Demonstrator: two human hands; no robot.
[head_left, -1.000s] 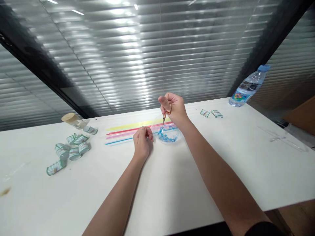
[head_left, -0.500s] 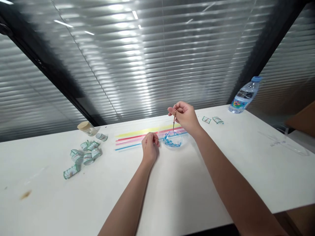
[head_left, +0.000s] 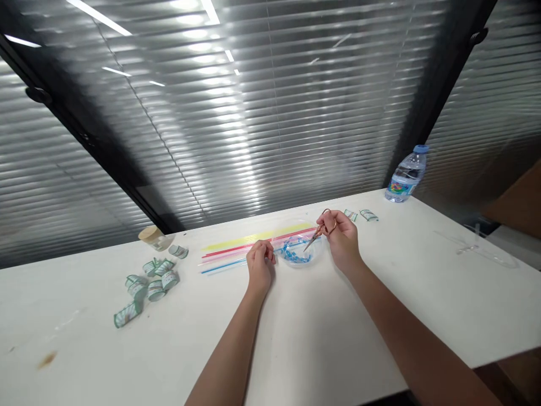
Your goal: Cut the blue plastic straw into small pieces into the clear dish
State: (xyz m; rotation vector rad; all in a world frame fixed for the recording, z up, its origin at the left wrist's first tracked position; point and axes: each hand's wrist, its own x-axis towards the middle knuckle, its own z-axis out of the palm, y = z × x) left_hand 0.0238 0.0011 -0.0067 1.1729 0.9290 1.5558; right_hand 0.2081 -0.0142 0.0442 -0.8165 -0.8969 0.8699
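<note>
My right hand (head_left: pixel 344 239) grips a pair of small copper-coloured scissors (head_left: pixel 319 230) by the handle loops. Their blades point down and left over a clear round bowl (head_left: pixel 299 265), and look nearly closed. Small blue cut pieces (head_left: pixel 293 256) lie inside the bowl. To the left of the bowl, my left hand (head_left: pixel 261 260) rests with its fingers curled together; what they hold, if anything, is hidden. Behind both hands, long thin straws lie side by side: yellow straws (head_left: pixel 236 242), red straws (head_left: pixel 224 251) and a blue straw (head_left: pixel 222 267), partly covered by the left hand and bowl.
Several green-and-white wrapped pieces (head_left: pixel 156 288) lie at the left, near a tipped clear cup with a beige lid (head_left: pixel 152 235). Two flat wrappers (head_left: pixel 369 215) and a water bottle (head_left: pixel 406 177) are at the back right. A clear plastic item (head_left: pixel 473 248) lies at the right.
My right hand has moved lower and to the right, turning the scissors from upright to slanted, with the tips still over the bowl. The view has shifted slightly; my left hand keeps its place by the bowl.
</note>
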